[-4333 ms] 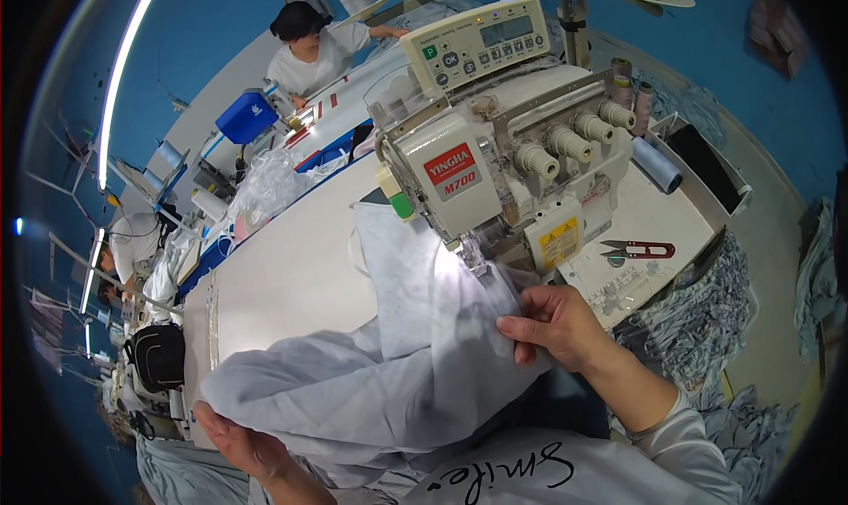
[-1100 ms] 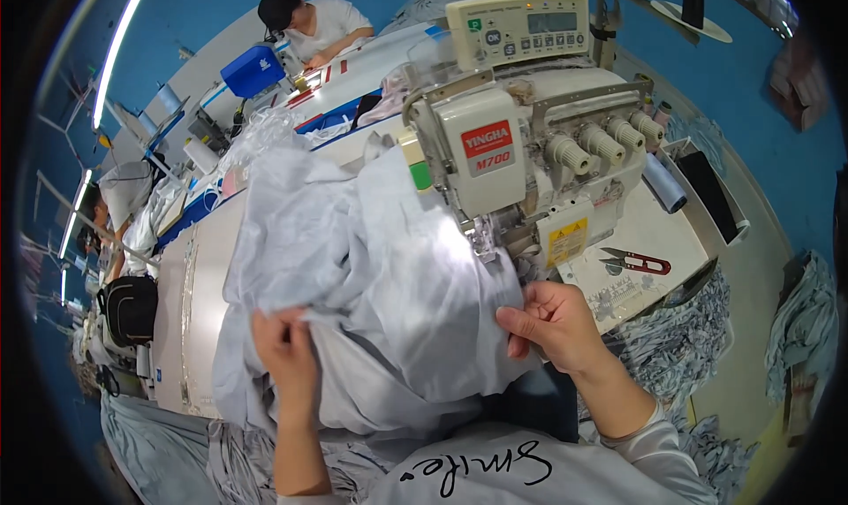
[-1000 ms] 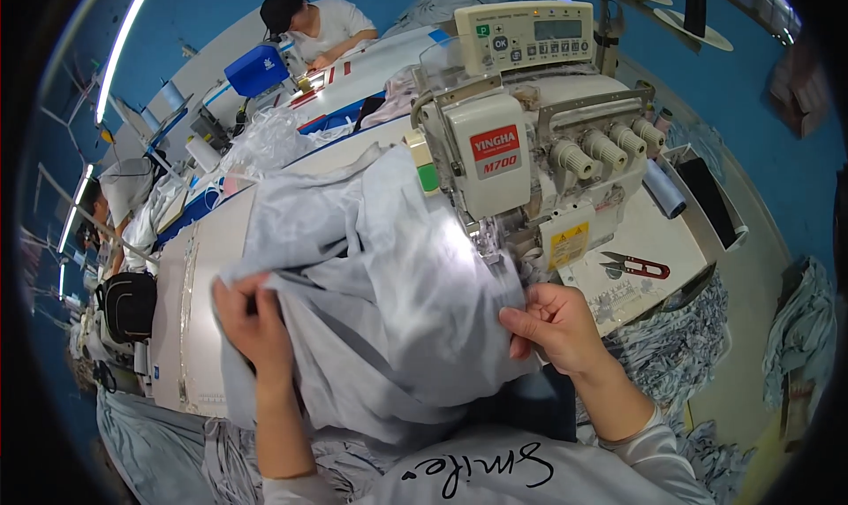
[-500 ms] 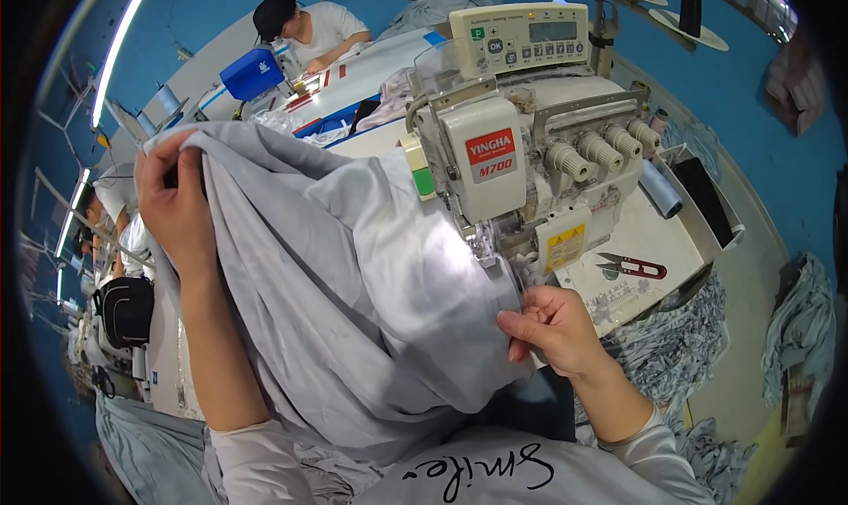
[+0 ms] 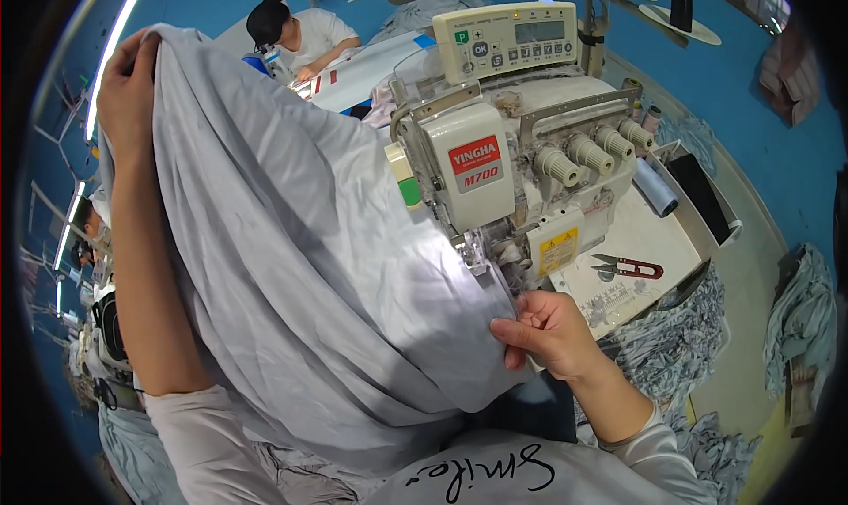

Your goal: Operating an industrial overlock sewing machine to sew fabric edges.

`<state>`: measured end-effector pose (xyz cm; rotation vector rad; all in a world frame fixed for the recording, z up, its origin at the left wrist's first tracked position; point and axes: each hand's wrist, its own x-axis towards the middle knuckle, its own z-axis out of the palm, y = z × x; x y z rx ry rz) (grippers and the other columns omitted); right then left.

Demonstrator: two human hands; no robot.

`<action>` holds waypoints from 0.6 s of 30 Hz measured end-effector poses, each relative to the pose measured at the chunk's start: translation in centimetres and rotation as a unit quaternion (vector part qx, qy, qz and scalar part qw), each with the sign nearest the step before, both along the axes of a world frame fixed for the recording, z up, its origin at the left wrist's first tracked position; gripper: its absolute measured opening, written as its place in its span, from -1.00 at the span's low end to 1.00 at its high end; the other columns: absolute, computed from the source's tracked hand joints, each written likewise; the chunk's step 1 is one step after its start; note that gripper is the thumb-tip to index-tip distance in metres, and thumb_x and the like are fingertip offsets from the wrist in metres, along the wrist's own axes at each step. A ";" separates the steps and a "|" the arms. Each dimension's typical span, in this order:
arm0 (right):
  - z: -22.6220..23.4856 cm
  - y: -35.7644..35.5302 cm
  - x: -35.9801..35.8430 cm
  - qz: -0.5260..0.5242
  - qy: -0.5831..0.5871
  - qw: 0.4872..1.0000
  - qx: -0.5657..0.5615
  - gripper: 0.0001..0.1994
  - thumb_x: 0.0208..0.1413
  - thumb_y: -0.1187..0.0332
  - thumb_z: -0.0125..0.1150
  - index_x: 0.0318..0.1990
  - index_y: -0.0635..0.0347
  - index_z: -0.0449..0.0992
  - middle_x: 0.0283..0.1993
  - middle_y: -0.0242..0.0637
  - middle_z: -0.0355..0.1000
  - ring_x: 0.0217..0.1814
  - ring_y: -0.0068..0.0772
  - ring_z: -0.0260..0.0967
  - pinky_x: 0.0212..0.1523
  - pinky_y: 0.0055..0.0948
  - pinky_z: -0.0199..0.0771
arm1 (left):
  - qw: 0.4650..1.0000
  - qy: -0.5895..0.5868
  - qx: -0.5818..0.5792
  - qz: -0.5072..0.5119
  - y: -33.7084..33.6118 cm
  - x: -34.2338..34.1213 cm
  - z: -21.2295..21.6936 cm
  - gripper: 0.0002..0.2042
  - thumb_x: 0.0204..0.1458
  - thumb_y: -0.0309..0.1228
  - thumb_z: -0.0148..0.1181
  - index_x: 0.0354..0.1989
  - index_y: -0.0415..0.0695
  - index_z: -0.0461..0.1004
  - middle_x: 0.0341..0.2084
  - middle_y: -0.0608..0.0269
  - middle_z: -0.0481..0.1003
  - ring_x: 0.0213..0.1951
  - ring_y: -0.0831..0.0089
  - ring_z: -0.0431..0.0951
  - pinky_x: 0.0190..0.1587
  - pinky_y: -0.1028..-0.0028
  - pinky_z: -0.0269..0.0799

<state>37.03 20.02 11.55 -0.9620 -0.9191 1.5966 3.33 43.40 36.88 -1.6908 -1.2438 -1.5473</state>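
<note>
A large piece of light grey fabric hangs in loose folds between my hands and over my lap. At the upper left my left hand is raised and grips a bunched edge of it. My right hand pinches the fabric's other edge between thumb and fingers, just in front of the needle area of an overlock sewing machine. The fabric edge lies under the lit presser foot. The fabric covers the machine bed on the left.
Red-handled thread snips lie on the machine table, near a blue thread cone and a white tray. Grey fabric heaps sit below at right. Another person works at a table beyond.
My left hand has moved up and to the left, lifting and spreading the fabric. My right hand keeps its pinch by the presser foot, nearly in place.
</note>
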 end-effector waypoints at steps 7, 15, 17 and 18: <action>0.2 -0.2 -0.3 0.015 0.016 1.000 0.002 -0.72 0.02 0.46 0.28 -0.62 0.16 0.28 -0.71 -0.42 0.33 -0.70 -0.58 0.37 -0.69 -0.64 0.34 | 0.995 0.046 -0.032 0.084 6.1 -5.7 4.3 -0.65 0.05 -0.08 0.10 -0.14 -0.03 0.56 -0.30 0.20 0.58 -0.25 0.39 0.57 -0.16 0.52 0.38; -0.8 0.5 1.0 0.009 -0.034 0.999 -0.026 -0.72 0.05 0.35 0.27 -0.59 0.18 0.32 -0.66 -0.33 0.41 -0.66 -0.63 0.35 -0.61 -0.64 0.34 | 0.805 0.049 -0.504 -0.309 -8.5 0.3 -20.2 -0.40 -0.32 -0.26 0.45 -0.03 -0.14 0.39 -0.07 0.13 0.38 0.03 0.28 0.38 0.09 0.30 0.26; -0.4 0.4 0.4 0.029 -0.021 0.999 -0.016 -0.72 0.05 0.34 0.28 -0.59 0.20 0.33 -0.66 -0.32 0.41 -0.66 -0.62 0.35 -0.61 -0.63 0.34 | 0.792 0.281 -0.504 -0.200 -18.5 2.9 -24.9 -0.54 -0.40 -0.37 0.44 -0.24 -0.15 0.45 -0.16 0.09 0.39 -0.11 0.15 0.39 0.12 0.22 0.14; -0.3 0.2 0.1 0.037 -0.020 0.999 -0.012 -0.72 0.04 0.34 0.28 -0.58 0.21 0.34 -0.66 -0.31 0.42 -0.66 -0.62 0.35 -0.61 -0.62 0.33 | 0.793 0.277 -0.506 -0.195 -19.8 2.6 -25.8 -0.54 -0.40 -0.37 0.44 -0.24 -0.15 0.45 -0.16 0.09 0.39 -0.11 0.15 0.39 0.12 0.22 0.14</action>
